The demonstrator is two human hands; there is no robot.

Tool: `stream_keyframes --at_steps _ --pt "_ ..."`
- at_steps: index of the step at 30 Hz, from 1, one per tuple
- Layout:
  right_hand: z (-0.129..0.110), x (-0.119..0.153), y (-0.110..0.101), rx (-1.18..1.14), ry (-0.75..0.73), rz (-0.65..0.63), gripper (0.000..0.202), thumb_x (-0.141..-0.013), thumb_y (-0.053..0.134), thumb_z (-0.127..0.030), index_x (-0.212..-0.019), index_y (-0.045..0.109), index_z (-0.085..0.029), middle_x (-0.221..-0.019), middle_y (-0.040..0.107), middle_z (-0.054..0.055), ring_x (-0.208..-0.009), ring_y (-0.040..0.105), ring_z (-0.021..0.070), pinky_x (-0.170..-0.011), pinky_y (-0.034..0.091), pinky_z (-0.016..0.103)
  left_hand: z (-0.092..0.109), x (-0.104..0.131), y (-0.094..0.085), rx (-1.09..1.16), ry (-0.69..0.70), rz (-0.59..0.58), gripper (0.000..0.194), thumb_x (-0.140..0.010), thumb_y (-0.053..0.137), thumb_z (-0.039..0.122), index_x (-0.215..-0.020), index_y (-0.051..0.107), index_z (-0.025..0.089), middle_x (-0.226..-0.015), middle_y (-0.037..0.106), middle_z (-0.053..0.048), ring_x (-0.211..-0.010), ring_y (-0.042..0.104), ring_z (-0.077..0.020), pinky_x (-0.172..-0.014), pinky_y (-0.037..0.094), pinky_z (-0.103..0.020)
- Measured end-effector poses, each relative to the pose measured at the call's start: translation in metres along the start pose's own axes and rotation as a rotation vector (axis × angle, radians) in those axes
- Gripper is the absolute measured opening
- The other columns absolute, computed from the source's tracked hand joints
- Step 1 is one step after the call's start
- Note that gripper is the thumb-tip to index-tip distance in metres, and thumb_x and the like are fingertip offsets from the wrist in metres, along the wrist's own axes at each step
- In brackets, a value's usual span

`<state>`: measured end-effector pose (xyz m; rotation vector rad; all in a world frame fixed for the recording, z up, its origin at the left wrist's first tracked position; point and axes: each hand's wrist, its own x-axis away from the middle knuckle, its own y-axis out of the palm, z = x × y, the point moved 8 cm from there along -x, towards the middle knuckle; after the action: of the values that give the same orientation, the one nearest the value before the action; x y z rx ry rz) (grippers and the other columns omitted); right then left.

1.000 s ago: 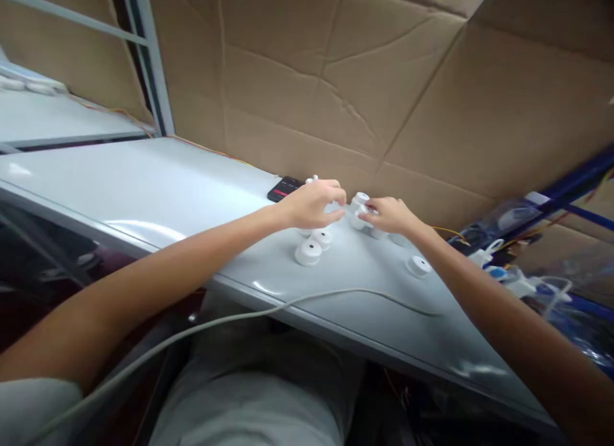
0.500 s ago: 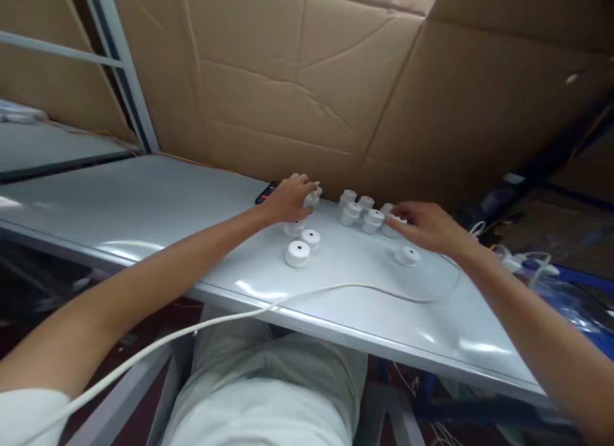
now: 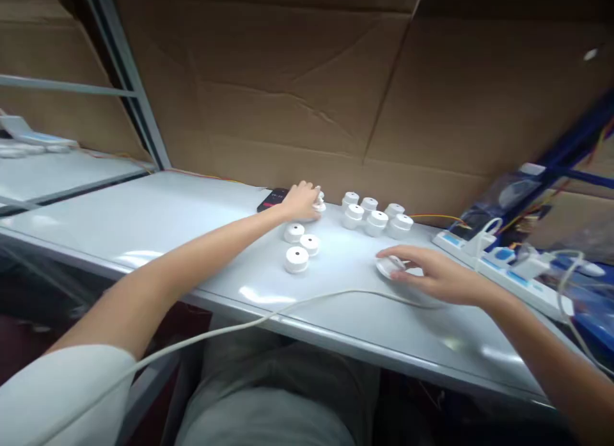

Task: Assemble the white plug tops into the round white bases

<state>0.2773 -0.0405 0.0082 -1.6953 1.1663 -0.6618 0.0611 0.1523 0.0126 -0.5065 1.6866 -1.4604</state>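
My left hand (image 3: 303, 201) is closed around a white round piece (image 3: 319, 206) near the back of the table, beside a dark phone (image 3: 272, 199). My right hand (image 3: 412, 267) grips another white round piece (image 3: 389, 265), tilted on its side, low over the tabletop. Between my arms stand three white round pieces (image 3: 297, 259), each with a dark dot on top. Further back, several taller white pieces (image 3: 377, 223) form two rows near the cardboard.
A white cable (image 3: 336, 295) crosses the table (image 3: 192, 203) near its front edge. At the right lies a power strip (image 3: 508, 273) with plugs. Cardboard (image 3: 268, 119) lines the back, and a metal post (image 3: 129, 75) rises at the left.
My right hand has left the back rows and come nearer, and now grips the loose piece at the right, which has tipped. My left hand stays at the back pieces. The view has shifted slightly.
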Motion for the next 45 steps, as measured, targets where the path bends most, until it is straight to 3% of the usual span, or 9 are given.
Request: stream_keyframes --at_steps 7,11,14,19,24,29,33,37,45 --pt "-0.048 -0.054 -0.034 -0.205 -0.082 0.422 0.052 -0.095 0.067 -0.067 -0.123 0.074 -0.024 -0.121 0.080 0.011 -0.097 0.077 0.0288 -0.087 0.064 0.045 0.015 0.010 0.006 0.210 0.107 0.042 0.018 -0.085 0.065 0.031 -0.097 0.067 0.017 -0.106 0.075 -0.012 -0.103 0.069 -0.0287 -0.091 0.051 -0.037" --pt "-0.060 -0.080 -0.029 -0.264 -0.120 0.522 0.046 -0.094 0.070 -0.062 -0.118 0.074 -0.023 -0.113 0.080 0.010 -0.094 0.076 0.0268 -0.085 0.064 0.044 0.013 0.004 0.011 0.267 -0.021 0.028 0.047 -0.074 0.082 0.043 -0.108 0.062 0.017 -0.110 0.074 -0.014 -0.104 0.070 -0.0318 -0.088 0.052 -0.037" --pt "-0.057 -0.083 -0.023 -0.295 -0.125 0.614 0.041 -0.094 0.070 -0.056 -0.121 0.072 -0.025 -0.117 0.079 0.010 -0.100 0.076 0.0276 -0.089 0.064 0.046 0.012 -0.005 0.017 0.342 -0.120 -0.018 0.065 -0.066 0.088 0.037 -0.120 0.059 0.015 -0.116 0.073 -0.015 -0.105 0.070 -0.0325 -0.085 0.053 -0.036" --pt "-0.036 -0.079 -0.009 -0.427 -0.186 0.618 0.048 -0.089 0.078 -0.046 -0.131 0.066 -0.027 -0.142 0.071 0.012 -0.126 0.072 0.0301 -0.113 0.057 0.053 0.021 -0.002 0.007 0.504 -0.069 -0.009 0.049 -0.065 0.083 0.023 -0.109 0.062 0.017 -0.113 0.072 -0.009 -0.106 0.069 -0.0286 -0.089 0.054 -0.035" --pt "-0.038 -0.073 -0.010 -0.403 -0.246 0.606 0.047 -0.092 0.077 -0.040 -0.135 0.068 -0.027 -0.140 0.072 0.011 -0.127 0.070 0.0297 -0.114 0.056 0.054 0.035 0.037 -0.020 0.768 0.110 -0.008 0.049 -0.066 0.081 0.016 -0.111 0.062 0.020 -0.111 0.072 -0.003 -0.099 0.070 -0.0227 -0.087 0.055 -0.034" --pt "-0.064 -0.068 -0.010 -0.291 -0.327 0.593 0.044 -0.095 0.073 -0.037 -0.139 0.071 -0.030 -0.139 0.073 0.010 -0.123 0.071 0.0313 -0.100 0.063 0.051 0.032 0.065 -0.035 1.021 0.054 -0.001 0.061 -0.059 0.093 0.024 -0.108 0.057 0.020 -0.102 0.074 -0.004 -0.093 0.072 -0.0222 -0.080 0.055 -0.033" --pt "-0.068 -0.065 -0.010 -0.319 -0.333 0.628 0.045 -0.096 0.072 -0.039 -0.140 0.069 -0.032 -0.141 0.071 0.009 -0.127 0.069 0.0308 -0.107 0.061 0.051 0.041 0.068 -0.048 1.237 0.128 0.009 0.056 -0.063 0.095 0.034 -0.107 0.064 0.017 -0.101 0.077 -0.006 -0.092 0.073 -0.0211 -0.082 0.056 -0.034" --pt "-0.066 -0.062 -0.012 -0.392 -0.348 0.661 0.046 -0.097 0.072 -0.036 -0.142 0.065 -0.031 -0.145 0.068 0.010 -0.130 0.069 0.0312 -0.111 0.058 0.051 0.043 0.069 -0.066 1.255 0.163 0.121 0.057 -0.069 0.094 0.044 -0.113 0.074 0.014 -0.111 0.077 -0.009 -0.096 0.072 -0.0215 -0.085 0.056 -0.034" --pt "-0.070 -0.058 -0.014 -0.333 -0.342 0.707 0.043 -0.095 0.074 -0.035 -0.137 0.065 -0.029 -0.140 0.070 0.011 -0.130 0.069 0.0310 -0.113 0.059 0.051 0.040 0.072 -0.069 1.281 0.142 0.176 0.061 -0.066 0.097 0.050 -0.107 0.071 0.013 -0.103 0.075 -0.008 -0.088 0.073 -0.0191 -0.080 0.059 -0.033"
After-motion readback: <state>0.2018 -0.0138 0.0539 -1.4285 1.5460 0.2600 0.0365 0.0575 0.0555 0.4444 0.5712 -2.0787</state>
